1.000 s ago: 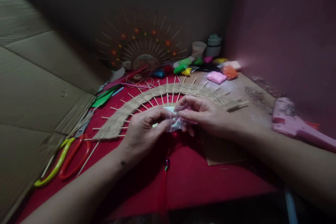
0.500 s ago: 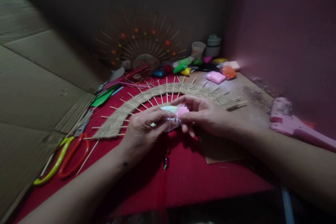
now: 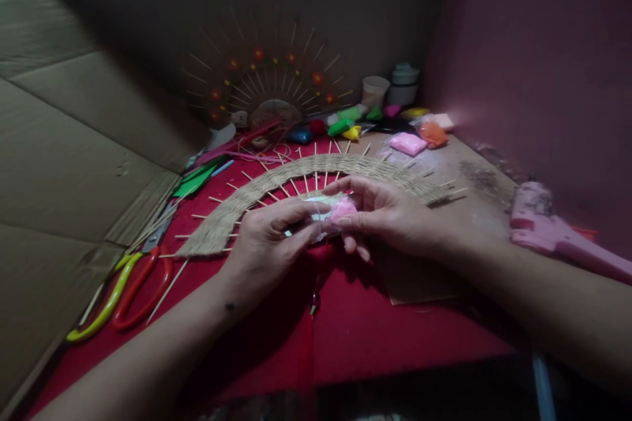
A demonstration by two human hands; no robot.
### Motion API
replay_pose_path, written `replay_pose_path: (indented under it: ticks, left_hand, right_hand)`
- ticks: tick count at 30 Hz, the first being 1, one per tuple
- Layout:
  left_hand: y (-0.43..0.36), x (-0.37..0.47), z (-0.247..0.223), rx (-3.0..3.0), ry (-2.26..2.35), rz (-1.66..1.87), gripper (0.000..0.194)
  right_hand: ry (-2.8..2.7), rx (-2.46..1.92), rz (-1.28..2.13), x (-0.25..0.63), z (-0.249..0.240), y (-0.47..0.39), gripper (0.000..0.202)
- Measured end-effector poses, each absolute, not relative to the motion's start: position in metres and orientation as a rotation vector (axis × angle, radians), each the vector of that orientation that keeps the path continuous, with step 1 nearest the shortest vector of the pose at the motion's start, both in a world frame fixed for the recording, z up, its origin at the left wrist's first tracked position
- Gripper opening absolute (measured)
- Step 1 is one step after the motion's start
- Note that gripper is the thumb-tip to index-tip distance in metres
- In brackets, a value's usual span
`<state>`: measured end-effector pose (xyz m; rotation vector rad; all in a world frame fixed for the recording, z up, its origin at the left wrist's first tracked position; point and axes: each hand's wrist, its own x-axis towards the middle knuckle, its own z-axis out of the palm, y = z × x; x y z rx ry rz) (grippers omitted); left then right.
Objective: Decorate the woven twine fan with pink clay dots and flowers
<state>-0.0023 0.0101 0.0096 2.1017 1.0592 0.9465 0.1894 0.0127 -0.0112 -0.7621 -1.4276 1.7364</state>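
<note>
Between both hands, above red cloth (image 3: 385,342), a pink lump (image 3: 344,210) at a clear plastic wrapper (image 3: 323,229). More exposed than a second ago, so seemingly easier to reach. Pinched: lump by right hand (image 3: 390,214), wrapper by left hand (image 3: 271,230). Beyond, a woven arch (image 3: 316,164).

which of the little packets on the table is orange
The orange packet beyond the right hand, just right of the light pink packet; its colour sets it apart, no other packet there matches
</note>
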Motion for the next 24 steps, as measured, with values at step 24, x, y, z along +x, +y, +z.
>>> replay_pose_path:
  ticks: [24]
  left_hand:
    - [0.039, -0.019, 0.03, 0.995, 0.873, 0.855, 0.013]
  right_hand:
    - [-1.242, -0.769, 1.701, 0.194, -0.013, 0.022, 0.02]
